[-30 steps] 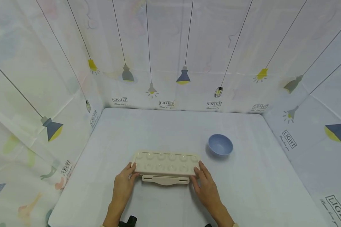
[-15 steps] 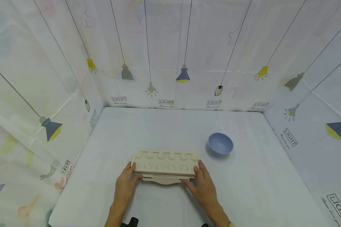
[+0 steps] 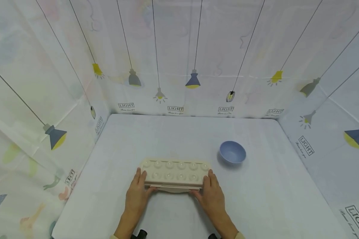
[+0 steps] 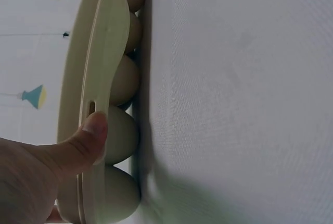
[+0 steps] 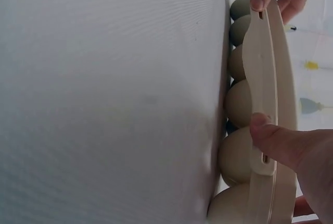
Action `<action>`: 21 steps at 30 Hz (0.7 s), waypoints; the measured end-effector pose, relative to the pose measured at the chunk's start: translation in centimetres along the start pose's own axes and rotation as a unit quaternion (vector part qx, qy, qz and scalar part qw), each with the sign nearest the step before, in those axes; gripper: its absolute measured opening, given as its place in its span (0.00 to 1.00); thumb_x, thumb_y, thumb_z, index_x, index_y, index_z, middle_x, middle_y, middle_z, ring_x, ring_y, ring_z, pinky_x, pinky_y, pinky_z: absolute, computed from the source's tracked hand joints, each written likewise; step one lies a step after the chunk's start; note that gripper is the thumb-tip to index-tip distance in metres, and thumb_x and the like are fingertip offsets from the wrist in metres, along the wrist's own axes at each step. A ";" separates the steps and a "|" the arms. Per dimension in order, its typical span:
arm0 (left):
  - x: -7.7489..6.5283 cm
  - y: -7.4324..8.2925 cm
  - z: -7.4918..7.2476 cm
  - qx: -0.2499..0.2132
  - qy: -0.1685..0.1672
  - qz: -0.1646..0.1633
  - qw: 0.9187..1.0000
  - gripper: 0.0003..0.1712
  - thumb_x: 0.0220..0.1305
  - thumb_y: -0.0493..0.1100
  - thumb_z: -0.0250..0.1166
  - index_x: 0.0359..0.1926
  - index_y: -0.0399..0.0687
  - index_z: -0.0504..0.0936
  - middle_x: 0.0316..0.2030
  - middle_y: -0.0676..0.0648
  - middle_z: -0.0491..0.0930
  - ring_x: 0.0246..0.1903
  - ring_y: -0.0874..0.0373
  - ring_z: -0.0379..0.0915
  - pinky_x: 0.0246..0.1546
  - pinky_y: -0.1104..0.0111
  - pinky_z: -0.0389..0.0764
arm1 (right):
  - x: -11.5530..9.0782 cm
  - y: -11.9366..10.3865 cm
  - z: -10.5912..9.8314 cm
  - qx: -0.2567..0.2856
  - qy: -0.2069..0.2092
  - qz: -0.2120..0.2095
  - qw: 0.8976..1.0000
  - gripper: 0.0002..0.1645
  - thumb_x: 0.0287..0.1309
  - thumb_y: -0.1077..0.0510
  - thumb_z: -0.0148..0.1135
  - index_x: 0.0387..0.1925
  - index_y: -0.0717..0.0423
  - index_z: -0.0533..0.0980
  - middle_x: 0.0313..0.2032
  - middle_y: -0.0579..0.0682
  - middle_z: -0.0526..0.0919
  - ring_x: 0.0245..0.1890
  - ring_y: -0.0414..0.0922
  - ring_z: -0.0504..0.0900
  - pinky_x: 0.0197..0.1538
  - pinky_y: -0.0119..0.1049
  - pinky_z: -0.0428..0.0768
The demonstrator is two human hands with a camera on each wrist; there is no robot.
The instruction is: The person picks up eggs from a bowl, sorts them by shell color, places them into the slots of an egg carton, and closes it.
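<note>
A cream plastic egg box (image 3: 176, 170) with rows of round bumps on its lid lies on the table in the head view. My left hand (image 3: 136, 198) grips its left end, fingers along the side. My right hand (image 3: 212, 198) holds the right end the same way. Both thumbs press on the slotted front flap (image 3: 175, 190). The left wrist view has the left thumb beside one slot of the flap (image 4: 110, 36), above rounded cups (image 4: 122, 135). In the right wrist view the right thumb covers part of the other slot. The box's inside is hidden.
A blue bowl (image 3: 232, 152) stands on the white table (image 3: 173, 136), behind and to the right of the egg box. Curtains (image 3: 179, 49) printed with hanging lamps enclose the table's back and sides.
Both thumbs have moved inward onto the front flap. The flap, which stuck out toward me, now shows much narrower, turned downward against the box front. The bowl has stayed put.
</note>
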State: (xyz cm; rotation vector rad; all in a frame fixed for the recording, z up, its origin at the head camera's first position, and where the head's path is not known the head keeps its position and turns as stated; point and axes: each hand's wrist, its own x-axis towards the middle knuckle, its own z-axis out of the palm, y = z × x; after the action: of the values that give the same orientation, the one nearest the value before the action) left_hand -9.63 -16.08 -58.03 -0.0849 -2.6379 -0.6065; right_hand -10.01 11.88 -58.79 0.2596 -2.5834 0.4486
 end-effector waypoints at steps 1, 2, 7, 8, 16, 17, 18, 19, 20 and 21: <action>0.1 0.0 0.0 0.003 -0.002 0.003 1.000 0.49 0.38 0.52 0.81 0.62 0.34 0.76 0.65 0.27 0.70 0.61 0.34 0.74 0.55 0.54 0.80 | 0.0 -0.1 0.0 -0.001 0.000 -0.002 1.000 0.47 0.29 0.38 0.85 0.42 0.63 0.70 0.60 0.71 0.73 0.57 0.65 0.78 0.49 0.52 0.83; 0.1 0.0 0.0 0.009 -0.005 0.005 1.000 0.49 0.39 0.52 0.81 0.62 0.35 0.76 0.65 0.26 0.70 0.61 0.34 0.74 0.54 0.53 0.80 | 0.1 -0.1 0.1 -0.001 0.000 -0.004 1.000 0.47 0.29 0.38 0.85 0.42 0.63 0.70 0.60 0.71 0.73 0.57 0.65 0.77 0.50 0.52 0.82; 0.2 -0.1 0.1 0.022 -0.018 0.010 1.000 0.47 0.41 0.54 0.80 0.63 0.39 0.78 0.67 0.28 0.68 0.58 0.33 0.75 0.52 0.52 0.81 | 0.2 -0.4 0.2 -0.003 -0.003 -0.013 1.000 0.49 0.31 0.39 0.84 0.52 0.60 0.75 0.60 0.73 0.72 0.55 0.69 0.77 0.51 0.54 0.82; 0.2 -0.2 0.1 0.023 -0.018 0.013 1.000 0.47 0.41 0.54 0.80 0.62 0.39 0.78 0.68 0.29 0.68 0.57 0.33 0.76 0.52 0.52 0.81 | 0.2 -0.4 0.2 -0.005 -0.003 -0.016 1.000 0.49 0.32 0.39 0.84 0.55 0.59 0.76 0.60 0.73 0.71 0.55 0.69 0.77 0.51 0.54 0.83; 0.3 -0.9 0.3 0.020 0.007 0.061 0.998 0.47 0.39 0.55 0.81 0.60 0.36 0.79 0.63 0.37 0.77 0.51 0.35 0.78 0.53 0.51 0.81 | 0.1 -0.2 0.4 0.014 0.023 -0.040 0.999 0.48 0.31 0.41 0.85 0.54 0.61 0.79 0.60 0.76 0.70 0.53 0.71 0.77 0.48 0.56 0.83; 0.3 -1.1 0.3 0.021 0.011 0.068 0.997 0.47 0.39 0.55 0.81 0.60 0.37 0.79 0.63 0.37 0.77 0.51 0.36 0.78 0.52 0.52 0.81 | 0.0 -0.1 0.5 0.017 0.025 -0.040 0.999 0.48 0.31 0.41 0.85 0.54 0.61 0.79 0.60 0.76 0.70 0.53 0.70 0.76 0.49 0.56 0.83; 0.3 -1.2 0.4 0.024 0.015 0.075 0.997 0.47 0.39 0.56 0.81 0.60 0.37 0.79 0.62 0.37 0.78 0.50 0.37 0.78 0.51 0.52 0.82 | 0.0 0.0 0.5 0.021 0.027 -0.040 0.999 0.48 0.30 0.42 0.86 0.54 0.61 0.79 0.60 0.76 0.70 0.53 0.70 0.76 0.49 0.56 0.83; 0.3 -1.3 0.4 0.026 0.019 0.081 0.996 0.47 0.38 0.56 0.81 0.60 0.37 0.79 0.62 0.38 0.78 0.50 0.37 0.78 0.50 0.53 0.83 | 0.0 0.0 0.5 0.024 0.029 -0.041 0.998 0.48 0.30 0.42 0.86 0.54 0.61 0.79 0.60 0.76 0.70 0.53 0.70 0.76 0.49 0.56 0.82; 0.4 -1.5 0.5 0.028 0.024 0.087 0.996 0.47 0.38 0.56 0.82 0.59 0.37 0.80 0.61 0.38 0.79 0.49 0.38 0.79 0.48 0.53 0.83 | 0.0 0.0 0.6 0.027 0.031 -0.042 0.998 0.47 0.30 0.43 0.86 0.53 0.61 0.79 0.60 0.76 0.70 0.53 0.70 0.75 0.50 0.56 0.82; 0.4 -1.6 0.6 0.029 0.029 0.093 0.995 0.48 0.37 0.57 0.82 0.59 0.37 0.80 0.61 0.38 0.79 0.48 0.38 0.78 0.47 0.53 0.83 | 0.0 0.1 0.6 0.028 0.033 -0.044 0.998 0.47 0.30 0.43 0.87 0.53 0.61 0.79 0.60 0.76 0.70 0.53 0.70 0.75 0.50 0.56 0.82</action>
State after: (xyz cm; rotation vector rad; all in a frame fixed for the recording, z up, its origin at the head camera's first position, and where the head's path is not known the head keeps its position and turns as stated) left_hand -10.45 -17.26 -59.00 -0.2882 -2.5519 -0.4624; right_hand -10.29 11.72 -59.33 0.3702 -2.4870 0.4887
